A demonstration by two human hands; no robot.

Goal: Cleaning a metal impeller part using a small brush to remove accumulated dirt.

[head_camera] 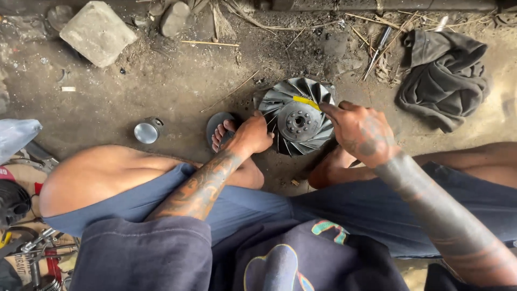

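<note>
Finned metal disc lies flat on the dirt floor between the feet, hub up. Looks like early-to-mid work: disc is loose and being worked on with a yellow strip on the fins; nothing fitted to the hub yet. Left hand grips the disc's left rim, fingers curled over the edge. Right hand pinches the strip, fingertips on the upper right fins. Dark rag well apart

Bare, dark, oil-stained dirt floor strewn with dry straw and twigs. A pale grey angular stone block sits near its top-left corner, a crumpled dark grey cloth toward the top right, under flat daylight.
</note>
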